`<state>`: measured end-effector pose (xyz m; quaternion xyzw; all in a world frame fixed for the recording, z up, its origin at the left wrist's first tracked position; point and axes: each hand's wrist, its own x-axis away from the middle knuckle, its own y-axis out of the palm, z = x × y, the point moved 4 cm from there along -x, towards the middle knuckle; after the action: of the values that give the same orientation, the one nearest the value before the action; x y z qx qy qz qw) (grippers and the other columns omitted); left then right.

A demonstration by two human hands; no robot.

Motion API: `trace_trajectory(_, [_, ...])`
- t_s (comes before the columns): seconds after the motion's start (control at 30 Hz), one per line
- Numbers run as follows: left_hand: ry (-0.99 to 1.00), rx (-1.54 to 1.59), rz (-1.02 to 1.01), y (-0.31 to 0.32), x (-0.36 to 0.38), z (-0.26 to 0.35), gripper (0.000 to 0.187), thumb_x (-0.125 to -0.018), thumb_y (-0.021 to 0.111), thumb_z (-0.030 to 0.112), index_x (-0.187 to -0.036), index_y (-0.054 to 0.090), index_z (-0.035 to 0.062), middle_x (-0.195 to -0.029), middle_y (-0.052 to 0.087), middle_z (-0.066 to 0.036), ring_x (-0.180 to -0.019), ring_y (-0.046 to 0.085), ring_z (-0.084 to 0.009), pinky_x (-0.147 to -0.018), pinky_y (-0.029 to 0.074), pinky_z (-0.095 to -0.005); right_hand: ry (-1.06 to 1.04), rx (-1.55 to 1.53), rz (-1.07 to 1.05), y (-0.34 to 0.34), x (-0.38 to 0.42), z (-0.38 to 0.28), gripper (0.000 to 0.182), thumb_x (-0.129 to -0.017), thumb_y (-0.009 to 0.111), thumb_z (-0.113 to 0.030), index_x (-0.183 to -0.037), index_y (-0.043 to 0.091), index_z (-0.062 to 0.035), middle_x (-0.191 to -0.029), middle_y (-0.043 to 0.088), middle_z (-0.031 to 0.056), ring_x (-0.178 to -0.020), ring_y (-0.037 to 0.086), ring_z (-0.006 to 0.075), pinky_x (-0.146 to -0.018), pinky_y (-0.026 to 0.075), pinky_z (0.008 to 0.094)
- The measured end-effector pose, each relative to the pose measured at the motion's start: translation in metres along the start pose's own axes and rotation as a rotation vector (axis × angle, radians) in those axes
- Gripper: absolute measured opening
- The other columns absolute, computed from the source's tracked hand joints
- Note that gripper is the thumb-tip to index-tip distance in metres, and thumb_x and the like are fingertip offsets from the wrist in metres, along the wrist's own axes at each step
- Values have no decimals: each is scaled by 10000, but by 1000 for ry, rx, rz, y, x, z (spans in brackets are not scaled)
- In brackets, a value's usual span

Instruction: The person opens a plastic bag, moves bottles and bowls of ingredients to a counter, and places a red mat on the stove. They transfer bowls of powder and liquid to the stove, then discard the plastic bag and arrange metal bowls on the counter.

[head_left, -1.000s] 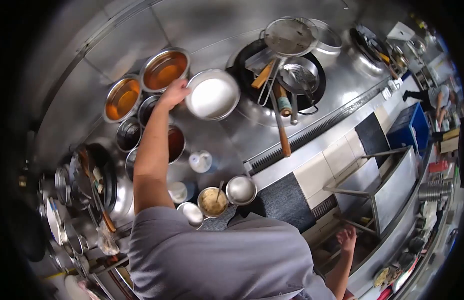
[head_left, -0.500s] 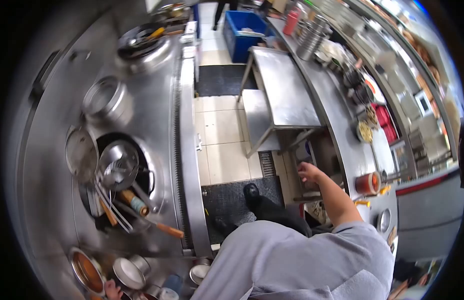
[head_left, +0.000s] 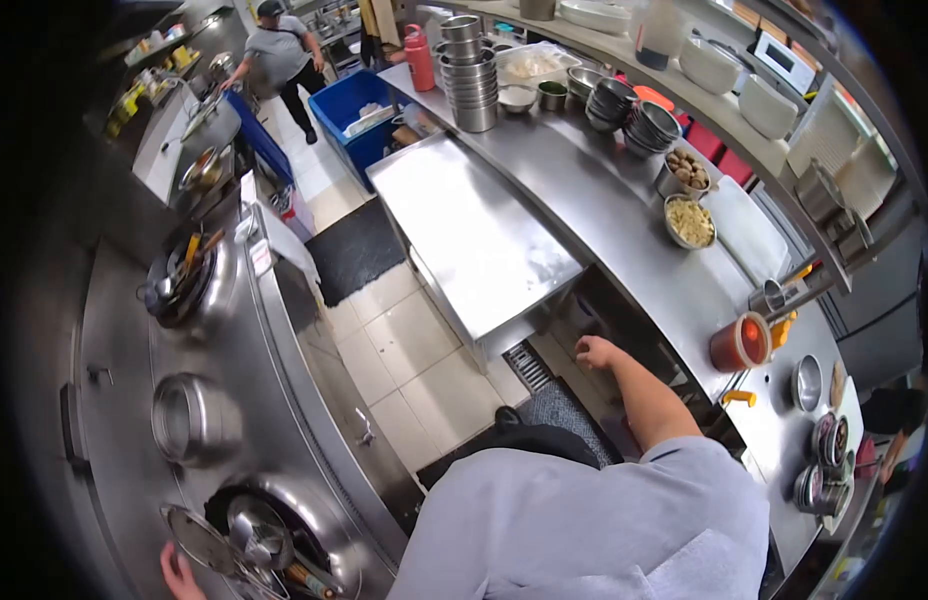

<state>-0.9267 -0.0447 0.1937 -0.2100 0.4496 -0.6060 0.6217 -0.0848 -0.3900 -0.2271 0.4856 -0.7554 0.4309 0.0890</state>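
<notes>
My right hand [head_left: 596, 352] hangs in the air beyond the near corner of the low steel table [head_left: 474, 235], beside the counter's front edge. Its fingers are loosely bent, with nothing in them. At the lower left, my left hand [head_left: 176, 575] is beside a round mesh strainer [head_left: 199, 535], fingers apart and empty; part of it is cut off by the dark edge of the view. The strainer leans at a wok burner, where a perforated ladle [head_left: 259, 530] and other long-handled tools lie together.
On the right counter [head_left: 584, 160] are stacked steel pots [head_left: 469, 85], bowls of food [head_left: 690, 220] and a tub of red sauce [head_left: 740, 343]. A blue bin [head_left: 354, 125] stands beyond the table. Another person [head_left: 281, 60] stands at the far left.
The view has swung to the right, bringing more of the counter and the far person into sight. My left hand has gone from near the sauce pots to beside the strainer.
</notes>
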Motion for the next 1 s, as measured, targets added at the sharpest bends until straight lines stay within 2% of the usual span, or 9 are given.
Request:
trace_trajectory(0.03, [85, 143, -32, 31, -42, -20, 301, -915, 582, 171, -1159, 543, 0, -1131, 587, -104, -1008, 578, -207, -880, 464, -343, 11, 8, -5, -12, 1, -2, 311, -808, 663, -145, -1088, 599, -25, -914, 662, 115, -652, 638, 204, -639, 532, 340])
trace_trajectory(0.07, [-49, 155, -185, 65, -77, 33, 408, -931, 552, 155, -1286, 477, -32, -1294, 523, -128, -1207, 470, -216, -1027, 336, -318, 16, -95, -5, -16, -7, 10, 303, -814, 660, -145, -1090, 597, -35, -907, 661, 102, -651, 637, 195, -616, 525, 343])
trace_trajectory(0.23, [90, 369, -392, 273, -229, 272, 343, -887, 618, 170, -1204, 574, 47, -1103, 589, -16, -973, 525, -91, -811, 433, -240, 172, -488, -1, -64, -29, 21, 296, -830, 643, -113, -1108, 575, -37, -851, 642, 74, -623, 613, 150, -530, 476, 302])
trace_trajectory(0.37, [290, 566, -762, 482, -316, 402, 350, -878, 633, 203, -1195, 577, 66, -1025, 604, -26, -843, 571, -110, -732, 479, -250, 118, -703, 165, -123, -43, -34, 280, -836, 630, -101, -1104, 574, -39, -849, 627, 51, -658, 597, 118, -554, 457, 257])
trace_trajectory(0.47, [535, 768, -881, 583, -336, 535, 506, -866, 637, 190, -1335, 464, 108, -1228, 542, -91, -929, 582, -149, -769, 482, -275, 51, -818, 236, -164, -58, -96, 299, -860, 624, -121, -1142, 557, -50, -905, 634, 44, -735, 616, 120, -625, 471, 237])
trace_trajectory(0.53, [469, 948, -948, 658, -371, 607, 689, -857, 654, 222, -1447, 299, 186, -1365, 440, -118, -1048, 541, -181, -807, 486, -325, -62, -792, 270, -193, -71, -145, 322, -872, 636, -133, -1170, 546, -53, -951, 638, 64, -783, 628, 134, -683, 496, 251])
trace_trajectory(0.77, [466, 1406, -717, 793, -502, 811, 947, -737, 770, 87, -1480, 183, 112, -1371, 422, -198, -1100, 539, -246, -895, 468, -348, -190, -836, 376, -274, -157, -279, 391, -888, 637, -154, -1240, 499, -52, -1027, 635, 115, -864, 625, 166, -768, 513, 299])
trace_trajectory(0.9, [661, 1231, -1033, 874, -551, 857, 1019, -661, 808, 44, -1458, 173, 11, -1303, 505, -156, -1194, 503, -241, -1001, 407, -358, -303, -700, 494, -341, -245, -374, 524, -842, 612, -77, -1328, 419, -43, -1099, 633, 141, -844, 632, 176, -713, 522, 316])
trace_trajectory(1.0, [784, 1161, -1187, 880, -553, 868, 1076, -570, 866, 118, -1437, 236, 29, -1315, 496, -167, -1204, 502, -264, -1014, 399, -365, -457, -680, 713, -401, -318, -459, 658, -791, 622, -57, -1388, 347, -38, -1123, 628, 163, -862, 642, 209, -721, 530, 336])
